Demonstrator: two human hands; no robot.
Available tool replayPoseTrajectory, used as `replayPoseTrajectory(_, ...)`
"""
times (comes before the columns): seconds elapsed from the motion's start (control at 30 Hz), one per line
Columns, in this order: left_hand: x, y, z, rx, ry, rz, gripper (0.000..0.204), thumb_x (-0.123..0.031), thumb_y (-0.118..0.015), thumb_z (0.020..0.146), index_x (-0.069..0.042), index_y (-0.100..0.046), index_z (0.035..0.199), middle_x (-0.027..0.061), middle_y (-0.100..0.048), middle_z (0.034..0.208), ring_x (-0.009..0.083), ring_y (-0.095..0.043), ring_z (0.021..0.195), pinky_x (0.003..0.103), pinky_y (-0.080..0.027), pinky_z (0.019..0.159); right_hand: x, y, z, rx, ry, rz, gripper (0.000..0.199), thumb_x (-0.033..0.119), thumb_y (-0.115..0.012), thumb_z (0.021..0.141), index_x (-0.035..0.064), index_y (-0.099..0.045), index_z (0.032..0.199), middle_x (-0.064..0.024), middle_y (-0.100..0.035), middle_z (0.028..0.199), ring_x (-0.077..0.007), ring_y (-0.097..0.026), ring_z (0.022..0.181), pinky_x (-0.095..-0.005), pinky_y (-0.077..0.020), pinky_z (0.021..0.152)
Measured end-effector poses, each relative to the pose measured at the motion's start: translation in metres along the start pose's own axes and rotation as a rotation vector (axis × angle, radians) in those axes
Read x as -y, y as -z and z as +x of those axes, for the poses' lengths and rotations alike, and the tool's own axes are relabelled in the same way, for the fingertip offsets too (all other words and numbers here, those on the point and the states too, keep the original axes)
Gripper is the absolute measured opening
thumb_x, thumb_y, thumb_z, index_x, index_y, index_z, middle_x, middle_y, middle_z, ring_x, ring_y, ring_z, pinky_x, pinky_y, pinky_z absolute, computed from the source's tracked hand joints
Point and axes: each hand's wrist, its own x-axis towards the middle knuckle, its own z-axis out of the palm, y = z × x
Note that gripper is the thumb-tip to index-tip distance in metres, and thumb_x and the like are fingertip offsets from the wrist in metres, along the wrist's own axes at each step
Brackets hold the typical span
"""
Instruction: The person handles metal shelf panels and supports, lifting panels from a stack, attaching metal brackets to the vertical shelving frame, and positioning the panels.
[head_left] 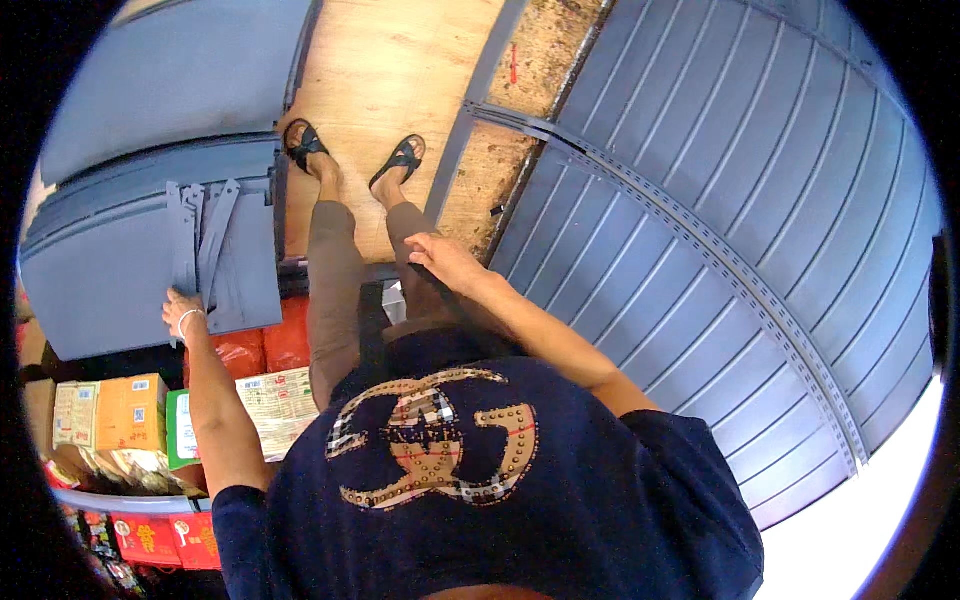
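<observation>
Shelves (150, 290) grey-blue; floor (390, 90) pale wood; sandals (400, 158) black; shirt (560, 500) navy, plaid-and-gold emblem; boxes (125, 410) orange, red.

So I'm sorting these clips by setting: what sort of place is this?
Probably a shop or stockroom being fitted with shelving. Grey metal shelf panels and a slotted upright lie about, with stacked boxes of packaged goods below. The left hand rests on a panel.
</observation>
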Motion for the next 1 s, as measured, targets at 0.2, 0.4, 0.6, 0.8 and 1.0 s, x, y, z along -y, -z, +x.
replayPoseTrajectory(0.2, -0.020, 0.044, -0.023, -0.106, -0.058, -0.015, 0.049, -0.030, -0.053, 0.079, -0.023, -0.040, 0.126, 0.0089, -0.043, 0.125, 0.0279, -0.045, 0.113, 0.048, -0.039, 0.087, -0.062, 0.011, -0.031, -0.209, -0.243, 0.052, 0.029, 0.024, -0.049, 0.084, 0.0040, -0.053, 0.105, -0.0161, -0.061, 0.093, -0.0308, -0.058, 0.087, -0.0399, -0.0447, 0.076)
replayPoseTrajectory(0.4, -0.032, 0.010, -0.034, -0.125, -0.265, -0.257, 0.053, -0.031, -0.057, 0.076, -0.018, -0.041, 0.125, 0.0134, -0.040, 0.128, 0.0340, -0.049, 0.107, 0.048, -0.040, 0.086, -0.136, 0.037, -0.037, -0.374, -0.595, 0.779, 0.036, 0.035, -0.043, 0.089, 0.0069, -0.054, 0.109, -0.0099, -0.062, 0.091, -0.0178, -0.059, 0.078, -0.0293, -0.0457, 0.061)
replayPoseTrajectory(0.6, -0.087, -0.016, -0.101, 0.113, -0.601, -0.598, 0.042, -0.020, -0.064, 0.073, -0.003, -0.055, 0.110, 0.0189, -0.059, 0.104, 0.0304, -0.056, 0.099, 0.036, -0.043, 0.086, -0.241, 0.076, -0.014, -0.676, -0.539, 1.426, 0.055, 0.044, -0.038, 0.090, -0.0006, -0.038, 0.123, -0.0177, -0.053, 0.113, -0.0290, -0.057, 0.095, -0.0389, -0.0486, 0.077)
replayPoseTrajectory(0.8, -0.138, -0.012, -0.186, 0.602, -0.625, -0.909, 0.034, -0.013, -0.060, 0.079, -0.002, -0.054, 0.110, 0.0126, -0.061, 0.101, 0.0192, -0.057, 0.094, 0.028, -0.044, 0.082, -0.290, 0.168, 0.007, -0.965, -0.646, 1.634, 0.075, 0.055, -0.036, 0.086, -0.0014, -0.020, 0.133, -0.0220, -0.036, 0.131, -0.0353, -0.047, 0.111, -0.0446, -0.0394, 0.093)
replayPoseTrajectory(1.0, -0.165, -0.004, -0.225, 0.501, -0.605, -0.793, 0.031, -0.011, -0.055, 0.083, -0.001, -0.053, 0.112, 0.0111, -0.060, 0.103, 0.0163, -0.056, 0.095, 0.026, -0.043, 0.084, -0.369, 0.208, 0.040, -1.065, -0.535, 2.074, 0.065, 0.052, -0.034, 0.089, -0.0023, -0.030, 0.124, -0.0182, -0.048, 0.112, -0.0306, -0.048, 0.105, -0.0439, -0.0283, 0.101)
